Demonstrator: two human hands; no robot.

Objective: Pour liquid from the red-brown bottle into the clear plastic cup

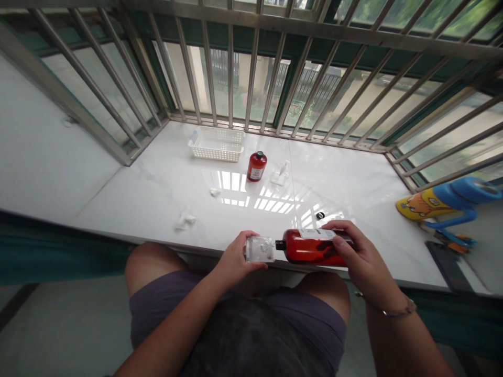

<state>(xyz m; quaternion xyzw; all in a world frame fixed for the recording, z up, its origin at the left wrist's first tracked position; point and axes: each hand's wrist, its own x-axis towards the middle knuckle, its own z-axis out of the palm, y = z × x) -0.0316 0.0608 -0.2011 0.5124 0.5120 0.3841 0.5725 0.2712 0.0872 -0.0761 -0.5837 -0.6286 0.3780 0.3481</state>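
Observation:
My left hand (239, 262) is closed round a small clear square bottle (260, 249), which lies tilted on its side with its mouth to the right. In my right hand (359, 256) is a large red bottle (310, 247) with a white label, tipped level so its black neck meets or almost meets the clear bottle's mouth. Whether liquid passes between them I cannot tell. A black cap (320, 215) lies on the white counter (346, 183) just beyond the red bottle. Farther back stands a smaller red bottle (257, 166) with its black cap on.
A white perforated basket (217, 145) sits near the window bars. Beside the smaller bottle is a clear object (280, 174), and crumpled tissues (185, 220) lie at left. At right are a blue and yellow water bottle (436, 199) and a dark phone-like slab (448, 264).

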